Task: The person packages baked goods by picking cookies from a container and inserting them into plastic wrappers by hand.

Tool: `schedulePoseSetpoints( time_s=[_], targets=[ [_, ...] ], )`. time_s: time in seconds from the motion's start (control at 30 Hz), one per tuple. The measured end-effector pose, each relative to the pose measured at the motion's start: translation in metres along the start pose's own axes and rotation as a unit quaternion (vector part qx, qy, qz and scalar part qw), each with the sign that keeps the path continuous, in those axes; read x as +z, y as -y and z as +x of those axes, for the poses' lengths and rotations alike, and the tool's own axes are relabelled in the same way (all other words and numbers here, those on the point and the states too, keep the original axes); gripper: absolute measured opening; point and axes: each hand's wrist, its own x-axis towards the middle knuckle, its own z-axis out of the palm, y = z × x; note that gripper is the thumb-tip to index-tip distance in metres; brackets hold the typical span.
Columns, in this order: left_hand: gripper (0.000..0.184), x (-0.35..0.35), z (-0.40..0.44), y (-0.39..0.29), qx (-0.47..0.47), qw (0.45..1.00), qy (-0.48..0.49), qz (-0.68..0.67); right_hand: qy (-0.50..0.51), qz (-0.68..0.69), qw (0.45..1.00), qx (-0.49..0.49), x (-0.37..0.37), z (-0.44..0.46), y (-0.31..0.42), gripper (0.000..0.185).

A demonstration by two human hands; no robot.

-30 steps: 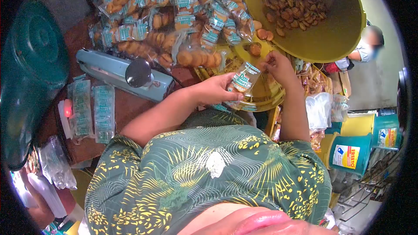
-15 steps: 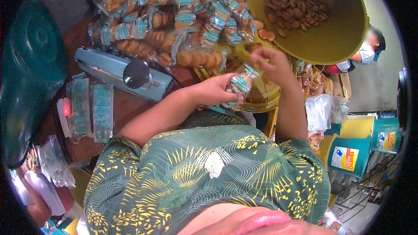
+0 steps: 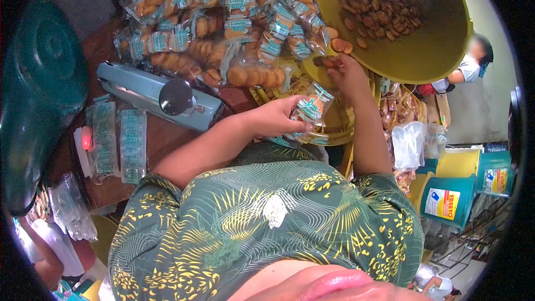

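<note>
My left hand (image 3: 284,117) grips a small clear plastic packet (image 3: 311,108) with teal lettering and round cookies inside, its mouth turned up to the right. Beside it, my right hand (image 3: 350,78) is closed, with what looks like a dark brown cookie (image 3: 321,62) at its fingertips. That hand is near the rim of a big yellow tub (image 3: 401,69), which holds a heap of brown cookies (image 3: 382,8). A couple of loose cookies (image 3: 341,45) rest by the tub's edge. Under both hands lies a yellow tray (image 3: 334,134), partly hidden.
Filled cookie packets (image 3: 239,22) are piled at the back. A blue-grey bag sealer (image 3: 159,95) with a black knob lies at left, near flat printed bags (image 3: 132,145). A dark green chair (image 3: 50,78) stands far left; teal buckets (image 3: 446,203) are at right. Another person (image 3: 468,67) is at far right.
My right hand has turned and moved slightly up and right, towards the loose cookies; a dark cookie now shows at its fingertips. My left hand still holds the packet, shifted slightly.
</note>
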Motion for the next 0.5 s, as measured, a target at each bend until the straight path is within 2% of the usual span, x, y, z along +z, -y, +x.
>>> schedulePoseSetpoints(
  time_s=[0.07,0.17,0.47,0.5],
  targets=[
    [0.063,0.002,-0.002,-0.005,0.001,1.0,0.006,-0.026,0.009,0.036,0.997,0.062,-0.001,0.001,-0.001,0.023],
    [0.065,0.003,-0.003,-0.009,0.003,0.999,0.008,-0.034,-0.055,0.002,0.998,0.044,0.008,0.008,-0.032,0.02],
    [0.072,0.0,0.0,-0.003,0.004,0.998,0.022,-0.062,0.037,0.024,0.999,0.013,-0.008,-0.006,-0.024,0.027],
    [0.073,-0.001,0.001,-0.001,0.012,0.997,0.028,-0.067,0.092,0.038,0.995,0.011,-0.015,-0.009,-0.015,0.029]
  ],
)
